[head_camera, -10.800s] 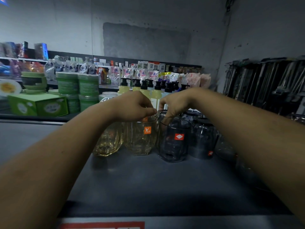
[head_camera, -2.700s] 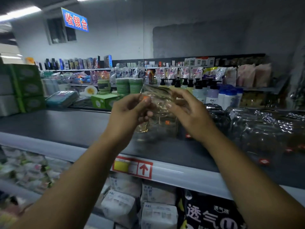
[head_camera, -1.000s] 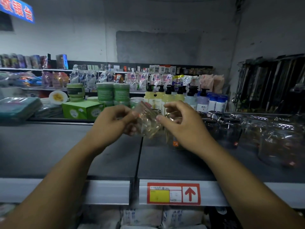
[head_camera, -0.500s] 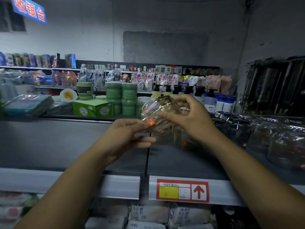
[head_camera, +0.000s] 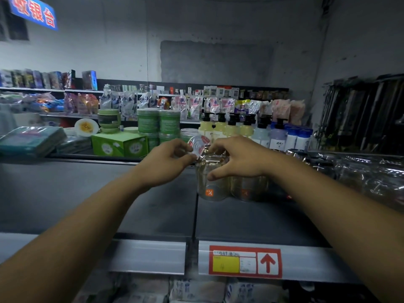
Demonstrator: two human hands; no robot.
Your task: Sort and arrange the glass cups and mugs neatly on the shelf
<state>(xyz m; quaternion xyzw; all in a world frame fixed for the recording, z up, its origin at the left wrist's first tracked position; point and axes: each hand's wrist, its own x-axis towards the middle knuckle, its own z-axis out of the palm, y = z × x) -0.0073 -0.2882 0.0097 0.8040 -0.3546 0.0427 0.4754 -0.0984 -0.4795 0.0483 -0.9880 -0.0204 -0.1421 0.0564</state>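
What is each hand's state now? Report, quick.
Left hand: closed, pinching the clear cover atop the glass cup.
Right hand: closed, gripping the glass cup on the shelf.

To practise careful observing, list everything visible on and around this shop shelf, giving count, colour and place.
glass cup: one, clear with orange sticker, upright on the shelf under both hands
second glass cup: one, clear, orange sticker, just right of it
wrapped glassware: several, dark, shelf's right end
shelf: one, grey, foreground
price label: one, red and yellow, shelf's front edge
green box: one, behind, left
green tubs: several, stacked right of the box
pump bottles: several, pale yellow, behind the cups
sign: one, blue, upper left
left hand: one, pinches clear wrapping at the cup's top
right hand: one, grips the glass cup from above
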